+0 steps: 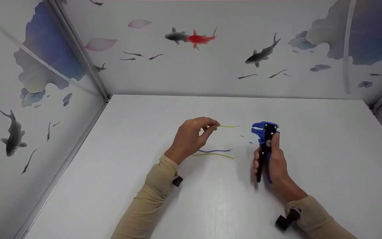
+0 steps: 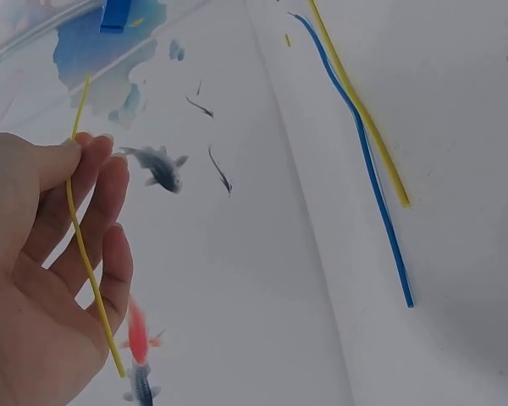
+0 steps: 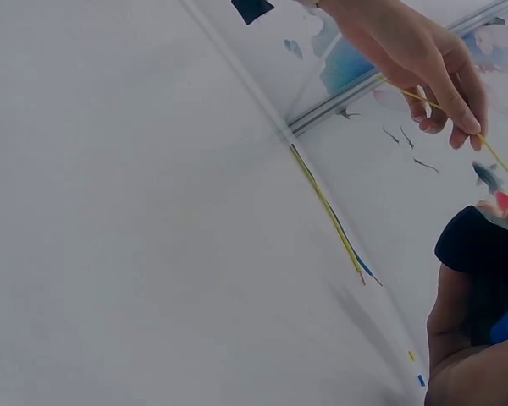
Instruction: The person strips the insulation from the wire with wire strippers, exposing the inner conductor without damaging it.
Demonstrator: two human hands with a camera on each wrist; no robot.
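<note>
My left hand [image 1: 192, 136] pinches a thin yellow wire [image 1: 229, 126] between thumb and fingertips above the table. In the left wrist view this yellow wire [image 2: 83, 254] runs down across the palm. My right hand [image 1: 278, 164] grips the handles of a blue and black wire stripper [image 1: 266, 131], held upright with its jaws apart, facing the wire's free end. A gap separates wire and tool. On the table below the left hand lie a blue wire [image 1: 216, 151] and a second yellow wire [image 1: 216, 154]. Bare copper shows at their ends in the right wrist view.
A small yellow offcut [image 1: 242, 136] and a blue offcut [image 1: 251, 142] lie on the white table [image 1: 211, 205] between the hands. White panels [image 1: 211, 73] printed with fish stand behind and at the sides.
</note>
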